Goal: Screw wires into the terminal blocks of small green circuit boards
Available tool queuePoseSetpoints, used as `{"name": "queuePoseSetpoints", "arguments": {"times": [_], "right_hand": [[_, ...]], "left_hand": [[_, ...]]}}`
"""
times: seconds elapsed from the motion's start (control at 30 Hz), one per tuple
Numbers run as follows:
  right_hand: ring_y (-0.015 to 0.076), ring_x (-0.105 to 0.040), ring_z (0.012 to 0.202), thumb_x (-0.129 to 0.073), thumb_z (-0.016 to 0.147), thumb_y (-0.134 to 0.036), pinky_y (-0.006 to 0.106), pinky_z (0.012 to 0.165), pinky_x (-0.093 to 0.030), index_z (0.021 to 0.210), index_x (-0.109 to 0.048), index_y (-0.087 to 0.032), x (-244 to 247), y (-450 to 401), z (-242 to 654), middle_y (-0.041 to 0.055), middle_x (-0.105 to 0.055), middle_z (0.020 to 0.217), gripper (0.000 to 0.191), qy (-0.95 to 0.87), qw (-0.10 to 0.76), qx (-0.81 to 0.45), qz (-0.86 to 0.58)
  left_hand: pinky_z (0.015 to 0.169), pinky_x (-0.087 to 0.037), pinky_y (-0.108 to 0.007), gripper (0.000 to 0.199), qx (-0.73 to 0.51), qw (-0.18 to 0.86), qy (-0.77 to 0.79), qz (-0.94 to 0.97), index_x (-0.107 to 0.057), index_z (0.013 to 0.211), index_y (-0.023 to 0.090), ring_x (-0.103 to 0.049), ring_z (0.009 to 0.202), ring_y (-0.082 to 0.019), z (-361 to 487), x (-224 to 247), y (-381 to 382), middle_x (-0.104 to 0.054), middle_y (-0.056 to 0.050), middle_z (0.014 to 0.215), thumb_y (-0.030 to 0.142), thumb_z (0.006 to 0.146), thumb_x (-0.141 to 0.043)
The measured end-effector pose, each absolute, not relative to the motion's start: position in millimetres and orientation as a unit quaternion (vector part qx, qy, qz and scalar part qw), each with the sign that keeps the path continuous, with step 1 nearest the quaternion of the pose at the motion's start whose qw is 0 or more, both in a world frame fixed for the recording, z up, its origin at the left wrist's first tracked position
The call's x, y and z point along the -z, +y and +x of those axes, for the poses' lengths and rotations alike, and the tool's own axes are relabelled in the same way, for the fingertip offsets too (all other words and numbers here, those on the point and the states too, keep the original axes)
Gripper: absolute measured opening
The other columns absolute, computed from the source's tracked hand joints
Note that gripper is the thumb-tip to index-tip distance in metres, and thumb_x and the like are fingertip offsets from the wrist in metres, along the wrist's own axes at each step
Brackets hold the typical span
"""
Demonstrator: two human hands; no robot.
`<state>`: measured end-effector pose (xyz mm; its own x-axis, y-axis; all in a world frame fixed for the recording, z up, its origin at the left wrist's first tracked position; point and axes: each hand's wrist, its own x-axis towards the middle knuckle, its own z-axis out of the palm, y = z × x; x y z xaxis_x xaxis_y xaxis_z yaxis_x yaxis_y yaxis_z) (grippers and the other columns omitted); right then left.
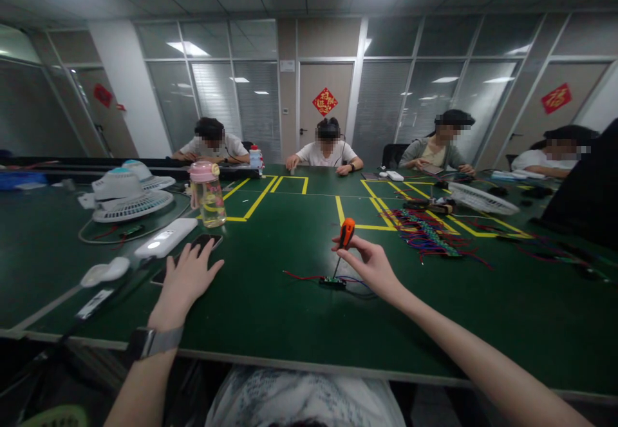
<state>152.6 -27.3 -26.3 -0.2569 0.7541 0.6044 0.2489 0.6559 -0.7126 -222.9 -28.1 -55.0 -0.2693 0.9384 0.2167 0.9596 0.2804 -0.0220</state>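
- Work on the small circuit board (332,282) looked to be under way: the screwdriver (346,234) was already placed, its tip down at the board.
- A red wire (305,277) and darker wires (360,281) already ran out from the board; whether anything on it had been turned was too small to tell.
- How much was left could not be judged. A pile of wired boards (427,230) lay at the right of the frame, well apart, and nothing showed whether those were finished.
- The board lay on the green surface (270,330), just below the middle of the frame, beneath the fingers of the right hand (375,266) and clear of them.
- Those fingers pinched the screwdriver's orange and black handle, its shaft slightly tilted.
- The left hand (187,277), left of the middle, had its fingers spread, palm down over a phone (212,241), gripping nothing.
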Motion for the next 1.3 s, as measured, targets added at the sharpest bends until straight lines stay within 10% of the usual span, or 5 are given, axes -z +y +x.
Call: {"name": "queuePoseSetpoints", "arguments": {"times": [0.6, 1.3], "right_hand": [[0.0247, -0.065, 0.099, -0.062, 0.084, -0.031, 0.039, 0.092, -0.048, 0.091, -0.071, -0.018, 31, -24, 155, 0.0078, -0.072, 0.103, 0.017, -0.753, 0.508, -0.253, -0.332], [0.0241, -0.065, 0.098, -0.062, 0.084, -0.032, 0.039, 0.091, -0.049, 0.089, -0.070, -0.017, 30, -26, 154, 0.0080, -0.072, 0.100, 0.018, -0.751, 0.510, -0.249, -0.338]], "left_hand": [[0.098, -0.012, -0.076, 0.076, 0.057, 0.103, -0.789, -0.602, -0.022, 0.147, 0.033, -0.012, 0.141, -0.043, -192, 56, -40, -0.019, -0.012, 0.156, 0.070, 0.082, -0.031], [0.096, -0.028, -0.071, 0.069, 0.039, 0.059, -0.804, -0.590, -0.029, 0.145, 0.032, -0.022, 0.139, -0.043, -177, 47, -47, -0.019, -0.012, 0.156, 0.065, 0.085, -0.030]]}}
